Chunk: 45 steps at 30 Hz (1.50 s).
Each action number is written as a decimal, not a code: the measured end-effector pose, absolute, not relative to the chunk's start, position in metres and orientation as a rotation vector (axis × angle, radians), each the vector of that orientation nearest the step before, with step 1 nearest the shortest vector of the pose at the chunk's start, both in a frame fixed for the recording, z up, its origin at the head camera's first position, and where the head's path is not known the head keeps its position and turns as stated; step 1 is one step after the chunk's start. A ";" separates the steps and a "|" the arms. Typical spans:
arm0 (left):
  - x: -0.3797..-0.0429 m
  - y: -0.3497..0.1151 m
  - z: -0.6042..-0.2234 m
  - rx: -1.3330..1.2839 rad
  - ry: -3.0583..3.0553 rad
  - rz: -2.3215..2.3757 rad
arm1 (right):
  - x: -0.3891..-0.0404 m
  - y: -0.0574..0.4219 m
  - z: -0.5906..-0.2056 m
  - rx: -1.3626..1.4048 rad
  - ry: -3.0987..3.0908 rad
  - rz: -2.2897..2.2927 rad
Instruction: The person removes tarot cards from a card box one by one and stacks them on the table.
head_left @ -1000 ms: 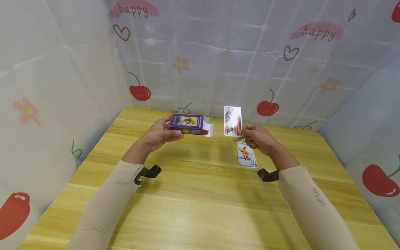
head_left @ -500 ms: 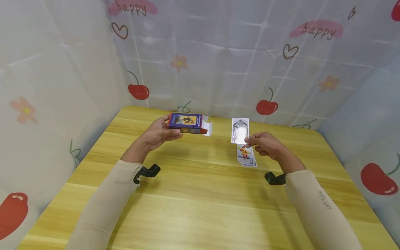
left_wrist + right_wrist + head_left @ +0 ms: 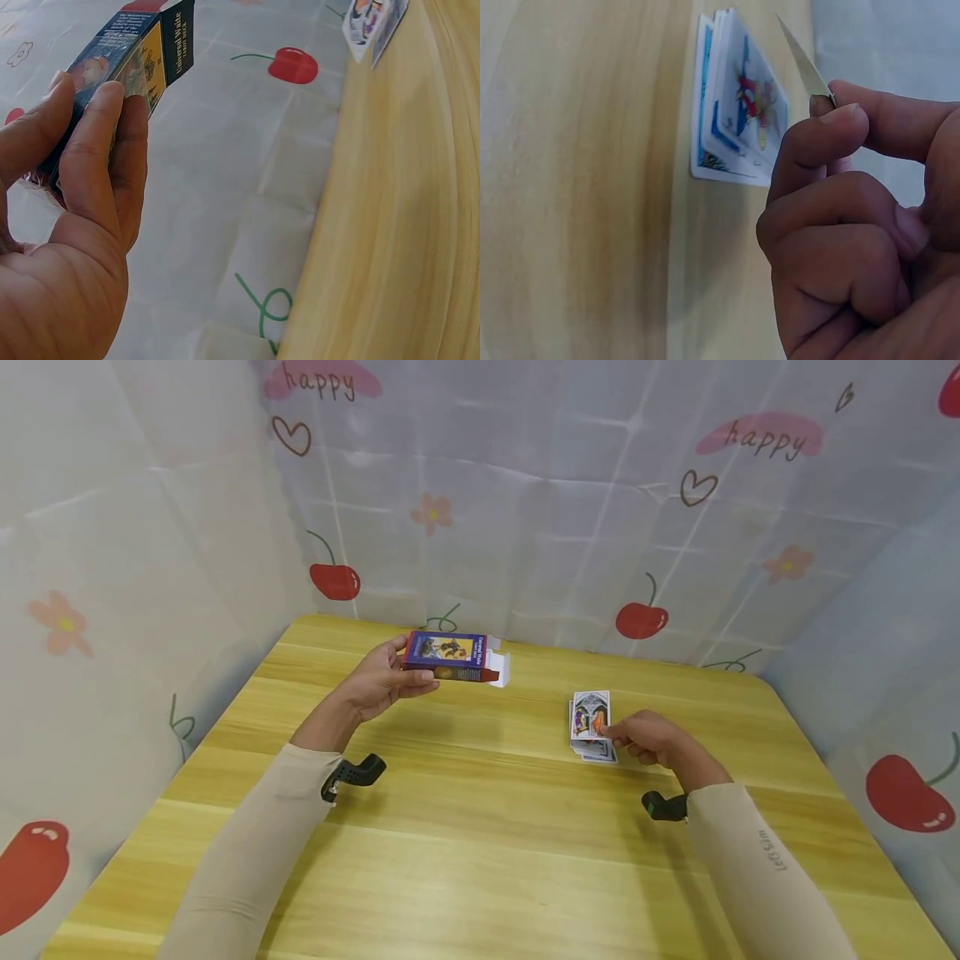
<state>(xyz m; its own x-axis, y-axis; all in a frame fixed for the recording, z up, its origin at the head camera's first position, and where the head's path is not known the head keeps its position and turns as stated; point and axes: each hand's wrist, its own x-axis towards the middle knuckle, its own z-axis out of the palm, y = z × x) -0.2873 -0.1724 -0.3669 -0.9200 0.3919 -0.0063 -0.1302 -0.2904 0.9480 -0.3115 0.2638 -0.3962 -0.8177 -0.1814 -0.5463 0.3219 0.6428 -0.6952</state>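
My left hand (image 3: pixel 381 683) grips a blue and red tarot card box (image 3: pixel 448 648) above the table's far side. The box lies sideways in the fingers, its white end flap (image 3: pixel 498 668) open toward the right. In the left wrist view, "Universal Waite Tarot Deck" is printed on the box (image 3: pixel 120 64). Between thumb and forefinger, my right hand (image 3: pixel 651 739) pinches a single tarot card (image 3: pixel 591 714) by its corner. That card overlaps a small stack of tarot cards (image 3: pixel 600 752) in the head view. The right wrist view shows it edge-on, above the stack (image 3: pixel 742 105).
A light wooden table (image 3: pixel 450 843) carries the cards. White sheeting (image 3: pixel 525 527) with cherries, flowers and the word "happy" hangs behind the table and at both sides. Each wrist wears a black camera mount (image 3: pixel 360 772) that juts inward.
My right hand has brought the pinched card down and toward me, from beyond the stack to over it. My left hand has kept the box nearly still.
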 end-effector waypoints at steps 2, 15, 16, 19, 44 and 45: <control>-0.287 -0.173 -0.367 0.326 1.630 2.270 | -0.312 0.264 -0.401 0.112 2.274 -1.097; -0.284 -0.171 -0.362 0.323 1.645 2.263 | -0.316 0.255 -0.416 0.190 2.419 -0.871; -0.284 -0.171 -0.362 0.322 1.647 2.263 | -0.316 0.254 -0.416 0.198 2.435 -0.853; -0.284 -0.171 -0.363 0.321 1.648 2.263 | -0.315 0.251 -0.416 0.218 2.483 -0.806; -0.286 -0.170 -0.367 0.336 1.660 2.249 | -0.304 0.165 -0.345 -0.322 2.654 -1.153; -0.286 -0.170 -0.367 0.332 1.662 2.250 | -0.303 0.158 -0.340 -0.352 2.672 -1.152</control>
<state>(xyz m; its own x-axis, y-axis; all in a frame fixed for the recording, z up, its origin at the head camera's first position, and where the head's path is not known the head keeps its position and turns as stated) -0.2856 -0.1698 -0.3667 -0.9207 0.3903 -0.0049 -0.1193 -0.2694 0.9556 -0.3033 0.1576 -0.3395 -0.9494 -0.2987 -0.0973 -0.1343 0.6657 -0.7340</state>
